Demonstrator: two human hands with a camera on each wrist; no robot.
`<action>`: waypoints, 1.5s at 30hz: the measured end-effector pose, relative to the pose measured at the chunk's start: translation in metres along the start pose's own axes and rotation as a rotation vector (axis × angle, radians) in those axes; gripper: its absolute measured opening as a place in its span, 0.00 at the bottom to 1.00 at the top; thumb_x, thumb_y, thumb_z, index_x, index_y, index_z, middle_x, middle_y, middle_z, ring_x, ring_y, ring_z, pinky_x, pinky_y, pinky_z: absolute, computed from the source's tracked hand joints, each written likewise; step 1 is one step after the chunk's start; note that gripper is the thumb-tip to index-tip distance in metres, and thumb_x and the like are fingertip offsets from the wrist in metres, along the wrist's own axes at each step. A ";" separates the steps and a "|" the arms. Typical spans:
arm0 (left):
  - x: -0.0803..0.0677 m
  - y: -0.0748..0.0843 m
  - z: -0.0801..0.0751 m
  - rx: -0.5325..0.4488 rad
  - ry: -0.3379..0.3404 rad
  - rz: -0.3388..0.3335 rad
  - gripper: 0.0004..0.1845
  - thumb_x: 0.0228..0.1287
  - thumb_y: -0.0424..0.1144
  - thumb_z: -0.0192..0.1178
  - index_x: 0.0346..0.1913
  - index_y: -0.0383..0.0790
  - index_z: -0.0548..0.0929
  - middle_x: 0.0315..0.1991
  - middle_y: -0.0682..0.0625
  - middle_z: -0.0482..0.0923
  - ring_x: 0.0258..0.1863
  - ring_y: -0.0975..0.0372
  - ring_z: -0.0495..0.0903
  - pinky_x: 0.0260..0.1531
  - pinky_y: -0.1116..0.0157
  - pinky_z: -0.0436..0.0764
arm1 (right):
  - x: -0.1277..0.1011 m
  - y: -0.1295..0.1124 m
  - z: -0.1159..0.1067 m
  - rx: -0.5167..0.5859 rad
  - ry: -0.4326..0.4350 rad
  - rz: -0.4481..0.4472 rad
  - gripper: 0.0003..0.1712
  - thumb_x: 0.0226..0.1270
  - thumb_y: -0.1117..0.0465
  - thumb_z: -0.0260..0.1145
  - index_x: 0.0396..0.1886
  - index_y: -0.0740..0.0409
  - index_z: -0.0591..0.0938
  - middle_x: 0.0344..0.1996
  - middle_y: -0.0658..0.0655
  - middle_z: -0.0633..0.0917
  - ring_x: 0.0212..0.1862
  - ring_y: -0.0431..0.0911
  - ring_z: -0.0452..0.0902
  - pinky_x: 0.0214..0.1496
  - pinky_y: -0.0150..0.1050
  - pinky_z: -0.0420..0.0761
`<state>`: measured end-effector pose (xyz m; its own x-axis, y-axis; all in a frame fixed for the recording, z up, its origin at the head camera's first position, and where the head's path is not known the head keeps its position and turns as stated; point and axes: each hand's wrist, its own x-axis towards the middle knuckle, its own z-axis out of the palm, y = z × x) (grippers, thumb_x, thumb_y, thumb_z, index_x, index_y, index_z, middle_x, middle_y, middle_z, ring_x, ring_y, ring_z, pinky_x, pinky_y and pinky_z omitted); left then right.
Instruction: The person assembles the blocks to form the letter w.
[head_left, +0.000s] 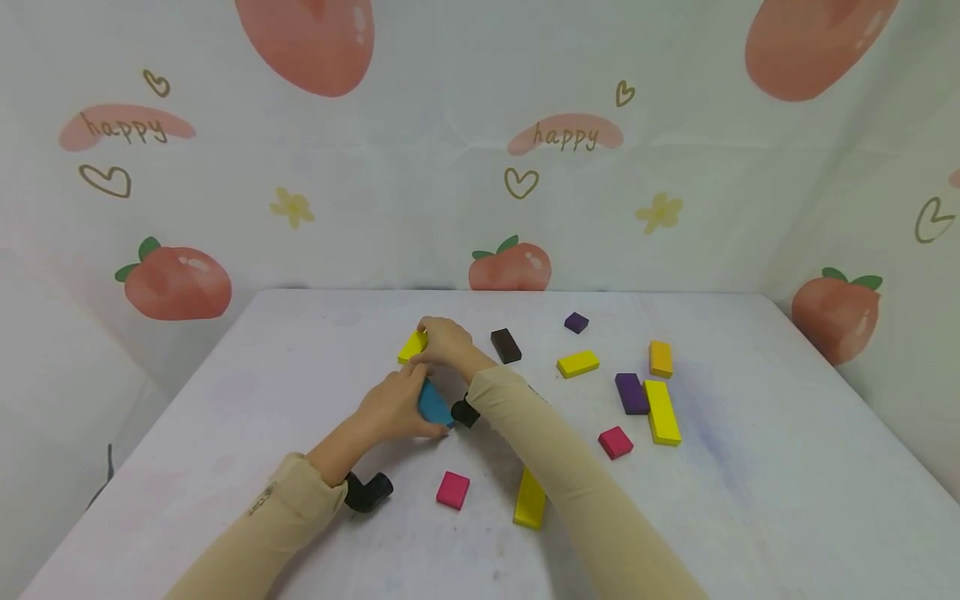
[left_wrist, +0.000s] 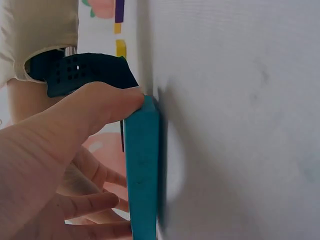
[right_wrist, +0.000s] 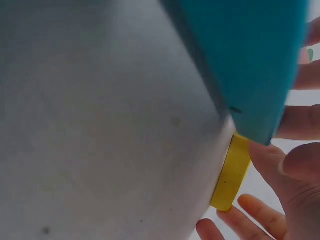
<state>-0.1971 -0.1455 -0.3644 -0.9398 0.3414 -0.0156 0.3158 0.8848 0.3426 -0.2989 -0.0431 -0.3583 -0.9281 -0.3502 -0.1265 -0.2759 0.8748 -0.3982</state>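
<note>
The left hand (head_left: 393,408), reaching up from seven o'clock, pinches a teal block (head_left: 433,402) near the table's (head_left: 750,517) middle. Beyond it, the right hand (head_left: 444,342) crosses over, its fingers curled around a yellow block (head_left: 412,346) at eleven o'clock. Bare tabletop lies leftward.

Teal block (head_left: 433,402) in my left hand (head_left: 390,408), yellow block (head_left: 412,345) under my right hand (head_left: 446,342); white table (head_left: 750,517); peach-print backdrop (head_left: 450,192); beige sleeves (head_left: 570,475).
</note>
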 end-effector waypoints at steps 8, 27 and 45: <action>0.004 -0.005 0.000 -0.078 -0.066 0.053 0.45 0.44 0.49 0.72 0.61 0.28 0.63 0.59 0.35 0.70 0.53 0.46 0.73 0.56 0.50 0.75 | 0.000 0.001 -0.001 0.020 -0.019 -0.013 0.33 0.56 0.49 0.69 0.61 0.52 0.72 0.56 0.52 0.79 0.53 0.45 0.75 0.54 0.38 0.77; -0.008 0.007 -0.003 0.104 -0.048 0.035 0.35 0.51 0.50 0.69 0.57 0.28 0.75 0.59 0.38 0.73 0.58 0.48 0.74 0.56 0.52 0.76 | 0.002 0.008 -0.005 0.061 -0.044 -0.066 0.35 0.53 0.50 0.72 0.60 0.52 0.72 0.60 0.53 0.77 0.58 0.47 0.74 0.58 0.41 0.75; -0.008 0.009 0.001 0.096 -0.040 0.012 0.33 0.50 0.48 0.69 0.56 0.31 0.76 0.58 0.38 0.75 0.59 0.48 0.73 0.56 0.52 0.76 | 0.006 0.035 -0.016 0.210 -0.135 -0.315 0.35 0.52 0.57 0.73 0.60 0.55 0.71 0.59 0.58 0.77 0.56 0.51 0.78 0.57 0.38 0.78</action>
<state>-0.1864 -0.1396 -0.3619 -0.9304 0.3630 -0.0503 0.3399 0.9062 0.2515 -0.3188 -0.0088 -0.3585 -0.7607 -0.6440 -0.0814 -0.4720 0.6349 -0.6117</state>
